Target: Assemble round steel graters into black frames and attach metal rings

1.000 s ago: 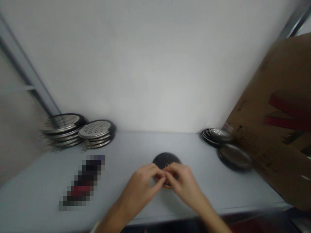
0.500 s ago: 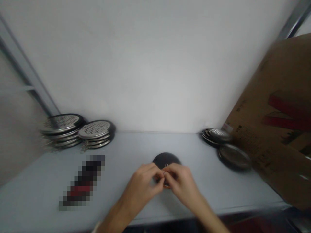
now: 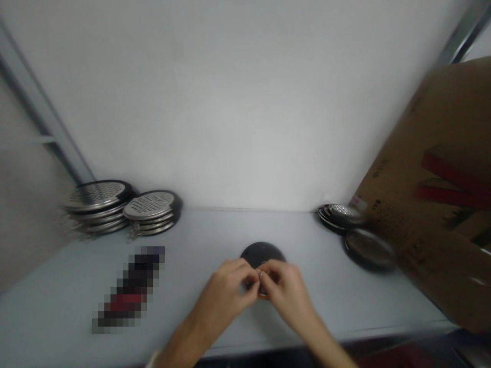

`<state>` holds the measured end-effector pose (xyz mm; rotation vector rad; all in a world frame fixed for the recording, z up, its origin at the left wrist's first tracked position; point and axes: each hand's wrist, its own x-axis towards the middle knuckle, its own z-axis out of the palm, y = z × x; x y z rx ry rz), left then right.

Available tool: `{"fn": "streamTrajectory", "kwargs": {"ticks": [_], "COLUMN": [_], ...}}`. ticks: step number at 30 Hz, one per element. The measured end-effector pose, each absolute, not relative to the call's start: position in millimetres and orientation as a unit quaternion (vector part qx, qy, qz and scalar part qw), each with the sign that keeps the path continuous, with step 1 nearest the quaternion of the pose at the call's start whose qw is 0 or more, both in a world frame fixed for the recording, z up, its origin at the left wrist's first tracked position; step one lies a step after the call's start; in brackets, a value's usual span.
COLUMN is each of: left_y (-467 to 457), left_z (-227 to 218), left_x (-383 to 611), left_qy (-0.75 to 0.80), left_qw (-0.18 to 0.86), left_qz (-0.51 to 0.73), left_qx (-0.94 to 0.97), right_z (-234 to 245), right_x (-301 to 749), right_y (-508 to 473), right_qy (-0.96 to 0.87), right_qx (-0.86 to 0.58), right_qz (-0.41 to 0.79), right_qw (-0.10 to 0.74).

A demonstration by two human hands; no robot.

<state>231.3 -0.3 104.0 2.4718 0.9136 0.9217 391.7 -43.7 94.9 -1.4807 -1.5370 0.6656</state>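
Just above the front middle of the table, my left hand (image 3: pixel 232 283) and my right hand (image 3: pixel 287 286) meet with thumbs and forefingers pinched. Between the fingertips shows a small metal ring (image 3: pixel 264 263), with a shiny bit of metal beside it; its full shape is hidden by the fingers. Directly behind and below the hands is a round black disc (image 3: pixel 263 250), its near part covered by them. A sliver of orange edge shows beneath the fingertips.
Two stacks of round perforated metal plates, a larger one (image 3: pixel 99 197) and a smaller one (image 3: pixel 149 204), stand at left. A blurred-out dark and red object (image 3: pixel 130 286) lies before them. At right are small round plates (image 3: pixel 343 214), a dark disc (image 3: pixel 368 248) and a cardboard box (image 3: pixel 433 204).
Both hands stay pinched at almost the same spot. The ring between the fingers has shifted very slightly; the view has moved a touch.
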Motion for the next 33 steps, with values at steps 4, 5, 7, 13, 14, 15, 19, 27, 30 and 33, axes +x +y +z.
{"fn": "streamTrajectory", "kwargs": {"ticks": [4,5,7,13,14,15,19,27,30,33], "left_y": [0,0,0,-2,-2,-2,-5,-1,3,4], "left_z": [102,102,101,97,95,94,87,85,86,88], "left_x": [232,232,233,236,236,237,242,242,240,240], "left_qy": [0.33,0.331,0.331,0.326,0.325,0.325,0.331,0.357,0.367,0.36], "left_qw": [0.16,0.158,0.155,0.13,0.125,0.118,0.082,0.097,0.101,0.107], "left_qz": [0.311,0.31,0.312,0.333,0.343,0.355,0.402,0.387,0.354,0.327], "left_qx": [0.877,0.877,0.877,0.875,0.873,0.869,0.85,0.844,0.854,0.867], "right_z": [93,93,92,89,88,87,86,94,91,90], "right_x": [392,392,392,392,391,391,390,409,413,410], "right_y": [-42,-42,-42,-42,-42,-41,-39,-35,-37,-41], "right_qy": [-0.611,-0.61,-0.609,-0.596,-0.593,-0.589,-0.577,-0.615,-0.611,-0.622], "right_qx": [-0.599,-0.6,-0.603,-0.603,-0.604,-0.605,-0.606,-0.517,-0.521,-0.523], "right_qz": [0.283,0.283,0.279,0.288,0.288,0.286,0.279,0.387,0.359,0.332], "right_qw": [0.433,0.433,0.434,0.445,0.448,0.452,0.47,0.453,0.475,0.478]}}
